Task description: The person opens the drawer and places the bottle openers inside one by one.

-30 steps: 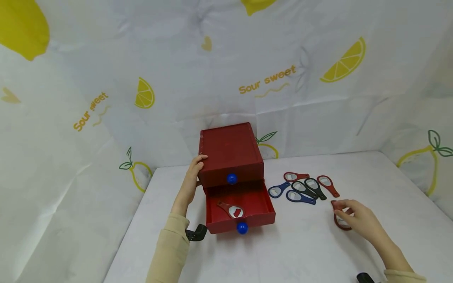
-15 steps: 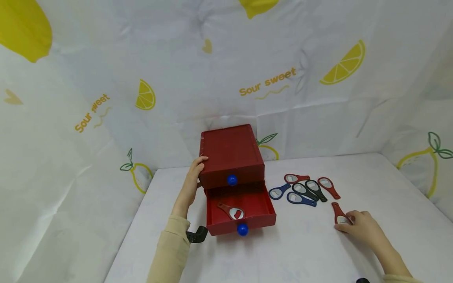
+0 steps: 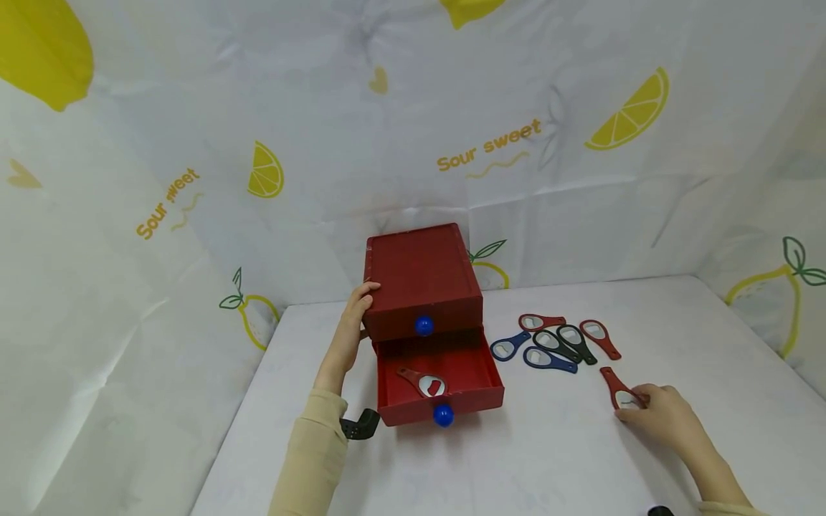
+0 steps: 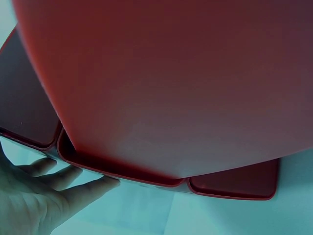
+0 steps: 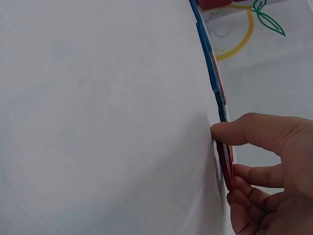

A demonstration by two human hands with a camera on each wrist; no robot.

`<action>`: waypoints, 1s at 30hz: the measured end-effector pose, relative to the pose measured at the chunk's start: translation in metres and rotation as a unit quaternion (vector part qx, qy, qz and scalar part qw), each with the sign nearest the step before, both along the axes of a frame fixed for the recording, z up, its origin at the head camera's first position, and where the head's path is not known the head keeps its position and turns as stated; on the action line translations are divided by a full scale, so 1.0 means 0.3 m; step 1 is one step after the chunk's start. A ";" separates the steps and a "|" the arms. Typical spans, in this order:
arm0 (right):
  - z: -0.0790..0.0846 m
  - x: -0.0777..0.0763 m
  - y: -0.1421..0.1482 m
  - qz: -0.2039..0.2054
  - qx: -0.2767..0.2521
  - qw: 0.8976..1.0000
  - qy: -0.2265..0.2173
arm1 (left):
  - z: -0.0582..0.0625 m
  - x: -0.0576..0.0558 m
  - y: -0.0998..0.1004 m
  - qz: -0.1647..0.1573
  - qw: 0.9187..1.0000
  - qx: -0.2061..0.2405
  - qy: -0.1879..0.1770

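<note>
From here I see a creased white cloth (image 3: pixel 361 150) rising beyond the far edge of the white table (image 3: pixel 542 459) and along its left and right sides, printed with yellow lemon slices (image 3: pixel 629 111) and orange lettering (image 3: pixel 488 145). The light falls softly.

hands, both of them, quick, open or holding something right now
Left hand: open, resting against the side of the red drawer box.
Right hand: pinching a red bottle opener by its round end.

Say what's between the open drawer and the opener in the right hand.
In the head view, that stretch is bare white tabletop, from the open drawer to the red opener the right hand pinches. The cluster of openers lies farther back.
</note>
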State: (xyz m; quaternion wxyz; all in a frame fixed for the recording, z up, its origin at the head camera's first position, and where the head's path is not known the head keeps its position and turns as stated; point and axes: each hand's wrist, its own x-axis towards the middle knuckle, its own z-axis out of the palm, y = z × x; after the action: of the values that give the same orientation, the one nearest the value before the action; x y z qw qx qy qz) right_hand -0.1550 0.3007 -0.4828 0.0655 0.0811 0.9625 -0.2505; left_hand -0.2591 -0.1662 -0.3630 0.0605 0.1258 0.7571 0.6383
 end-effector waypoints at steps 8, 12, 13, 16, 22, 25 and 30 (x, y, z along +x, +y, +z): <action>0.028 0.002 -0.020 0.010 -0.023 0.999 0.041 | -0.007 -0.001 -0.002 0.003 1.000 0.006 -0.004; 0.065 0.010 -0.050 0.017 -0.029 0.997 0.076 | -0.009 0.002 -0.001 0.005 1.000 0.006 -0.008; 0.076 0.011 -0.061 0.016 -0.029 0.996 0.081 | -0.009 0.003 -0.001 0.005 1.000 0.006 -0.008; 0.106 0.015 -0.094 0.017 -0.033 0.994 0.099 | -0.010 0.005 -0.002 0.005 1.000 0.007 -0.006; 0.172 0.023 -0.157 0.030 -0.055 0.987 0.145 | -0.010 0.003 -0.004 0.000 1.000 0.008 -0.003; 0.207 0.026 -0.188 0.045 -0.067 0.980 0.182 | -0.009 -0.001 -0.004 -0.001 1.000 0.007 -0.001; 0.263 0.018 -0.248 0.079 -0.073 0.965 0.240 | -0.006 -0.004 -0.002 -0.003 1.000 0.005 0.002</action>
State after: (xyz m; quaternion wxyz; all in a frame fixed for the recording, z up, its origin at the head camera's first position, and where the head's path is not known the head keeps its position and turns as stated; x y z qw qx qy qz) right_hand -0.1496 0.2263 -0.4040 -0.1417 -0.0631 0.9325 -0.3263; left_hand -0.2605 -0.1667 -0.3649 0.0598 0.1296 0.7538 0.6414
